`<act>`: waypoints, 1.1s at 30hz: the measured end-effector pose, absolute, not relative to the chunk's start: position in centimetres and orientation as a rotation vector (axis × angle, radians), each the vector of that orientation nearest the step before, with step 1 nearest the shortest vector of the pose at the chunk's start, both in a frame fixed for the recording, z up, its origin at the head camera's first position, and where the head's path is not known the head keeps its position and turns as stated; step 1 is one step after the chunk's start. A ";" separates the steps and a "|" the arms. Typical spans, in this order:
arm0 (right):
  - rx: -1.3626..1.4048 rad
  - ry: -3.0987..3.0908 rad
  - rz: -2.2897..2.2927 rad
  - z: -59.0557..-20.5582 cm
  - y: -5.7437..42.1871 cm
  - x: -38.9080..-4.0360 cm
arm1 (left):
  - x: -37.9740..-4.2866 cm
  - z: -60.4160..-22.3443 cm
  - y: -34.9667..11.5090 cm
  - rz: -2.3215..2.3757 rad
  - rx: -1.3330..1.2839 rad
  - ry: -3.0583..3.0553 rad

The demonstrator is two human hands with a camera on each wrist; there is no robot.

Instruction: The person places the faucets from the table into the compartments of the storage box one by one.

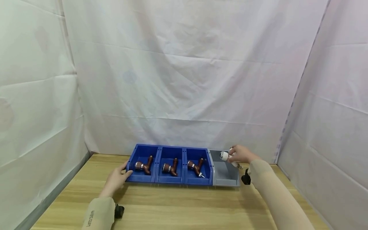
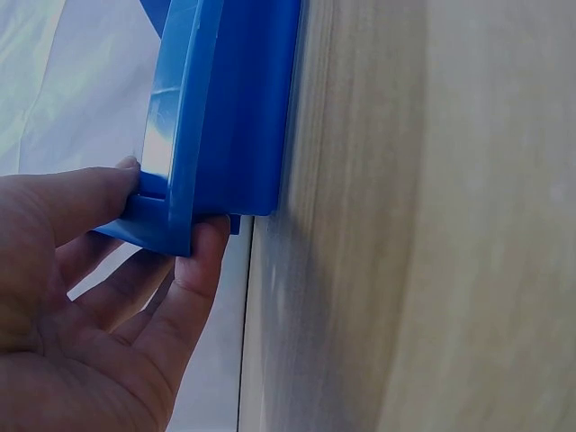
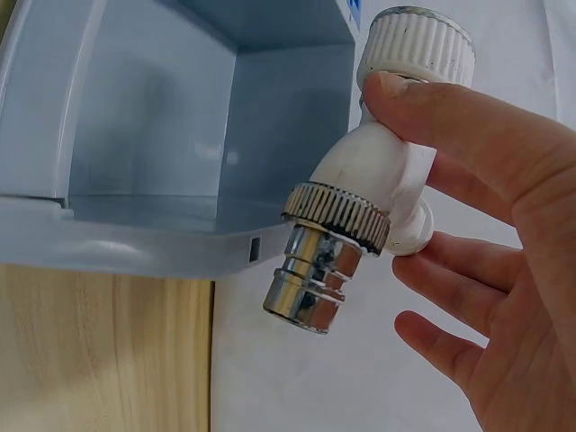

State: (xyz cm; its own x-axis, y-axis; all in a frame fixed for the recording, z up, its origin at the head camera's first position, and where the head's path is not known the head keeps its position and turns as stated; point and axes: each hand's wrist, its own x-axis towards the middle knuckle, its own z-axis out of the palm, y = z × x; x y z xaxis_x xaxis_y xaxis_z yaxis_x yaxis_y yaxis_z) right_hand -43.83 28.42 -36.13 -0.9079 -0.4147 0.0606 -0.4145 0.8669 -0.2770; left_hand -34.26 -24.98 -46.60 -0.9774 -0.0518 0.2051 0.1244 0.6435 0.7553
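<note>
My right hand (image 1: pixel 241 154) pinches a white faucet (image 3: pixel 360 166) with a ribbed knob and a chrome hose nozzle (image 3: pixel 310 279). It is held over the grey bin (image 1: pixel 225 182) at the right end of the row. At the other end, my left hand (image 1: pixel 116 177) grips the front corner of the leftmost blue bin (image 2: pixel 193 117), thumb on the rim and fingers beneath. A brown faucet (image 1: pixel 147 166) lies in that bin. The middle blue bin holds another brown faucet (image 1: pixel 173 167), and the third blue bin holds a brown faucet with a metal nozzle (image 1: pixel 196 166).
The bins stand side by side on a wooden table (image 1: pixel 178 207), close to a white cloth backdrop (image 1: pixel 184 80). White cloth also hangs at the left and right sides. A black wrist device (image 1: pixel 246 177) sits at the right sleeve.
</note>
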 end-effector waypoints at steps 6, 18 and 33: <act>-0.634 3.018 -0.445 -36.1 27.8 -43.6 | -34.3 -46.7 -25.0 -1.261 -0.060 -2.650; -0.667 3.033 -0.468 -36.5 27.9 -44.0 | -34.4 -47.0 -25.1 -1.271 -0.047 -2.624; -0.656 3.035 -0.422 -36.1 26.8 -43.5 | -34.4 -47.0 -25.1 -1.316 -0.053 -2.631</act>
